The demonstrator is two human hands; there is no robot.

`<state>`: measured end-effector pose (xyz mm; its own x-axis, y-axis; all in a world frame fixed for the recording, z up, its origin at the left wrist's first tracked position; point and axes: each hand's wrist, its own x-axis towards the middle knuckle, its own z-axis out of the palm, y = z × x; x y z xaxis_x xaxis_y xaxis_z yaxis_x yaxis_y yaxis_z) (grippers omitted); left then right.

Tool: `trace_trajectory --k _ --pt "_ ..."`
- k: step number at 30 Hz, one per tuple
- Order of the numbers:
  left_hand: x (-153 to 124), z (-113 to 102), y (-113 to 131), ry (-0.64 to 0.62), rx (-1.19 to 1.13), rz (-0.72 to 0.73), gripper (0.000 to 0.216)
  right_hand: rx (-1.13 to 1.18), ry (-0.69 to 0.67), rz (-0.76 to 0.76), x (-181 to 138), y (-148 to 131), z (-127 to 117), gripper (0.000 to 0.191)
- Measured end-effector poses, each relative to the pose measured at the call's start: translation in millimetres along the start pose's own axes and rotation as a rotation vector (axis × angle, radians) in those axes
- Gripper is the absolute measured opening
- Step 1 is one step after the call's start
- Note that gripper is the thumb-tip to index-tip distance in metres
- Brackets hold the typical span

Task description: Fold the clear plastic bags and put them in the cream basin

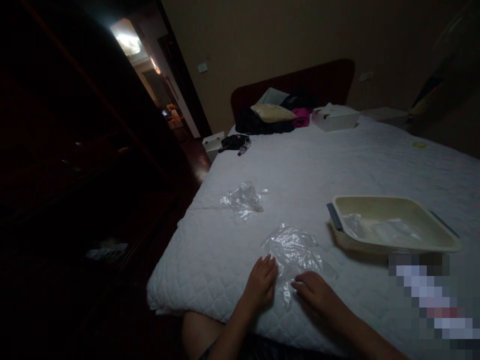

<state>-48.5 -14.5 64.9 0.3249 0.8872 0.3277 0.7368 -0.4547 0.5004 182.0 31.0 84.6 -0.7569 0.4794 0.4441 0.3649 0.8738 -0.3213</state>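
Observation:
A crumpled clear plastic bag (pixel 294 250) lies spread on the white quilted bed in front of me. My left hand (pixel 261 281) rests at its left edge, with the fingers stretched out and the palm down. On the other side, my right hand (pixel 317 296) is over the bag's lower right part, its fingers slightly bent and apart. Neither hand visibly grips the plastic. Farther up the bed is a second crumpled clear plastic bag (pixel 244 201). A cream plastic basin (pixel 397 246) with grey handles stands to the right, with clear plastic pieces (pixel 395 230) inside.
The quilted mattress cover (pixel 202 260) ends at a left edge above a dark floor. Near the headboard (pixel 333 80) lie a pillow (pixel 273 113), dark clothes and a white box (pixel 335 119). A black bag (pixel 234 142) sits at the far left corner. A blurred patch covers the lower right.

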Motion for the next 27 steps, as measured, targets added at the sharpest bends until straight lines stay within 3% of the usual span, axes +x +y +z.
trace_trajectory --k 2,5,9,17,21,27 --pt "-6 2 -1 -0.034 -0.011 -0.004 0.057 -0.042 -0.038 -0.089 0 -17 17 0.025" --pt "-13 5 0 -0.093 -0.006 -0.025 0.054 -0.136 0.032 -0.159 -3 -27 40 0.024" --pt "-15 7 2 -0.129 -0.026 -0.055 0.048 -0.131 0.036 -0.139 -3 -26 44 0.026" --pt "-15 9 3 -0.107 -0.043 -0.071 0.041 0.326 -0.094 0.304 17 -14 4 0.024" --pt "-14 6 3 -0.151 0.006 -0.057 0.049 0.441 -0.052 0.503 27 5 5 0.025" --pt "-9 1 6 -0.157 -0.005 -0.056 0.058 0.404 -0.062 0.697 32 23 14 0.029"
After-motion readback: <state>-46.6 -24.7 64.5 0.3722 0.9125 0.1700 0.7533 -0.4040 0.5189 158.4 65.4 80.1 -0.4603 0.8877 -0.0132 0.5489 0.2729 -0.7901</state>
